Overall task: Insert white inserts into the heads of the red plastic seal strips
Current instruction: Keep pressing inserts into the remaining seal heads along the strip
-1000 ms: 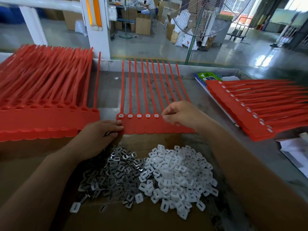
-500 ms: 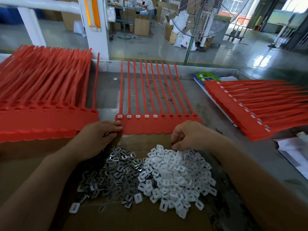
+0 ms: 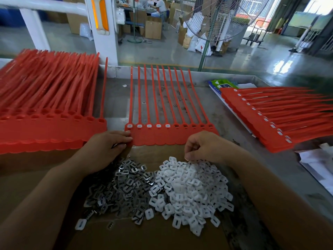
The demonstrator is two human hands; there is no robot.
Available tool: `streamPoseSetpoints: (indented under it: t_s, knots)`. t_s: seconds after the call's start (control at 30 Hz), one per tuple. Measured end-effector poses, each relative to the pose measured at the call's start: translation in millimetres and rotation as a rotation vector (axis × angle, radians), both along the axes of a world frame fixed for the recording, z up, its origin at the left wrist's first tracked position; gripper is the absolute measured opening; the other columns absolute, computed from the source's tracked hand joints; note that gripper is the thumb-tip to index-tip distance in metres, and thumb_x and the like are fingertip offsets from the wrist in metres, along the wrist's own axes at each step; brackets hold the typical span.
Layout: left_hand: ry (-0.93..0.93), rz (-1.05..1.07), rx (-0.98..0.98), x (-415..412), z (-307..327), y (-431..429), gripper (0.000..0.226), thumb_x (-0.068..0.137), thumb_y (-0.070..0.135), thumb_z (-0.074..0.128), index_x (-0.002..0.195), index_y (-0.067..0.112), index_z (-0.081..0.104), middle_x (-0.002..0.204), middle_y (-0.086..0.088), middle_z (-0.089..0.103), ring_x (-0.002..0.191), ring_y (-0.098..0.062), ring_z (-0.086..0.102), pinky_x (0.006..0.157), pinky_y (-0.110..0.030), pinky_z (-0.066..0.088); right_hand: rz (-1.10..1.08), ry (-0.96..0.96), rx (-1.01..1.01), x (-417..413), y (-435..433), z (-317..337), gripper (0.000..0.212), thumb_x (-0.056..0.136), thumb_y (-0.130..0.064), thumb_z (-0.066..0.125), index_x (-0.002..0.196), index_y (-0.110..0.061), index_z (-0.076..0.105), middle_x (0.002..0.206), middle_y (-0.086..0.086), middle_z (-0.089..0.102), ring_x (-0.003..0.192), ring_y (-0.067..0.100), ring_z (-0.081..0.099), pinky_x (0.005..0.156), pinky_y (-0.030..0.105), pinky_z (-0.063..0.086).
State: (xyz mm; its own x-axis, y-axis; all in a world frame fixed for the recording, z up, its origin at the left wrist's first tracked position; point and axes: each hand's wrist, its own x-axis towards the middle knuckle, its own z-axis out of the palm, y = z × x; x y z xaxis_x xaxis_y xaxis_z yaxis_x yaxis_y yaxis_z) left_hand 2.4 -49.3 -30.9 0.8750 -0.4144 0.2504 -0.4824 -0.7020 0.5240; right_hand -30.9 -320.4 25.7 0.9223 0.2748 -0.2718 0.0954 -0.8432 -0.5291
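A joined row of red seal strips (image 3: 169,134) lies flat in the middle of the table, tails pointing away. Its left several heads hold white inserts (image 3: 148,125); the right several heads show none. My left hand (image 3: 108,147) presses on the row's left front corner. My right hand (image 3: 203,147) hovers with fingers curled at the far edge of the white insert pile (image 3: 191,192), fingertips touching it; whether it pinches an insert is hidden. A pile of grey metal clips (image 3: 124,188) lies left of the white pile.
A thick stack of red strips (image 3: 50,129) without inserts sits at left. A stack of strips with inserts (image 3: 277,121) lies at right, over a green-and-blue packet (image 3: 221,84). Papers (image 3: 317,163) are at the right edge. Cardboard (image 3: 144,235) underlies the piles.
My right hand left the strip heads and came down toward me to the white insert pile. The left hand stayed on the row's corner.
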Motion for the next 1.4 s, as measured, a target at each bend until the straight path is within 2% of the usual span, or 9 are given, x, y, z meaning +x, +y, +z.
streamPoseSetpoints:
  t_s: [0.13,0.3,0.47,0.67,0.77,1.03,1.17,1.23,1.4]
  knots:
    - [0.004,-0.004,-0.007,0,-1,0,0.031,0.087,0.006,0.055,0.117,0.015,0.062,0.131,0.007,0.051,0.117,0.001,0.040,0.102,-0.015,0.022,-0.121,-0.050,0.123,5,-2,1,0.013,0.081,-0.018,0.068,0.070,-0.022,0.062,0.066,-0.011,0.061,0.063,0.001,0.055,0.063,0.017,0.046]
    - [0.002,-0.009,0.004,1,-1,1,0.031,0.087,0.007,0.055,0.117,0.015,0.061,0.131,0.007,0.051,0.118,0.000,0.041,0.103,-0.016,0.023,-0.241,-0.209,0.120,28,0,-2,0.014,0.085,-0.019,0.063,0.072,-0.021,0.059,0.076,-0.009,0.062,0.074,0.007,0.056,0.067,0.023,0.045]
    - [0.006,-0.006,0.001,0,-1,1,0.031,0.088,0.008,0.054,0.117,0.016,0.061,0.131,0.008,0.051,0.118,0.001,0.040,0.102,-0.014,0.022,-0.317,-0.342,0.152,52,7,-10,0.005,0.088,-0.014,0.060,0.089,-0.015,0.064,0.089,-0.002,0.063,0.080,0.008,0.055,0.067,0.020,0.038]
    - [0.011,-0.002,0.004,1,-2,1,0.031,0.088,0.009,0.054,0.117,0.016,0.061,0.132,0.008,0.051,0.120,0.000,0.041,0.103,-0.016,0.023,-0.314,-0.358,0.137,68,17,-17,0.010,0.089,-0.011,0.057,0.092,-0.009,0.066,0.104,0.006,0.065,0.096,0.016,0.057,0.084,0.032,0.046]
    - [0.018,-0.001,0.000,2,-2,2,0.031,0.088,0.009,0.054,0.117,0.017,0.061,0.131,0.009,0.051,0.120,0.000,0.040,0.103,-0.016,0.023,-0.275,-0.341,0.086,70,18,-21,0.012,0.089,-0.012,0.057,0.093,-0.010,0.068,0.105,0.004,0.066,0.088,0.009,0.053,0.077,0.027,0.041]
    - [0.014,0.000,0.000,1,-1,0,0.031,0.088,0.009,0.055,0.117,0.016,0.061,0.131,0.008,0.051,0.119,0.000,0.041,0.103,-0.016,0.023,-0.250,-0.305,0.020,76,15,-26,0.014,0.088,-0.015,0.060,0.097,-0.011,0.069,0.108,0.004,0.066,0.085,0.006,0.049,0.075,0.023,0.039]
    - [0.013,0.010,-0.006,1,-1,-1,0.031,0.088,0.009,0.055,0.118,0.017,0.061,0.131,0.010,0.051,0.117,0.004,0.039,0.100,-0.011,0.021,-0.236,-0.312,0.015,77,15,-28,0.013,0.087,-0.015,0.060,0.096,-0.011,0.069,0.105,0.003,0.066,0.068,-0.002,0.044,0.065,0.015,0.034]
    - [0.012,0.010,-0.004,0,0,-1,0.031,0.088,0.009,0.055,0.118,0.017,0.061,0.131,0.010,0.050,0.117,0.004,0.038,0.100,-0.011,0.021,-0.243,-0.317,0.025,77,14,-29,0.011,0.086,-0.014,0.061,0.094,-0.011,0.069,0.104,0.003,0.066,0.066,-0.003,0.042,0.065,0.015,0.034]
    - [0.015,0.012,-0.005,0,0,-2,0.031,0.088,0.009,0.054,0.118,0.016,0.061,0.132,0.009,0.050,0.118,0.004,0.038,0.101,-0.011,0.020,-0.309,-0.313,0.074,78,15,-31,0.010,0.082,-0.013,0.067,0.087,-0.019,0.059,0.094,-0.001,0.061,0.089,0.010,0.054,0.074,0.024,0.039]
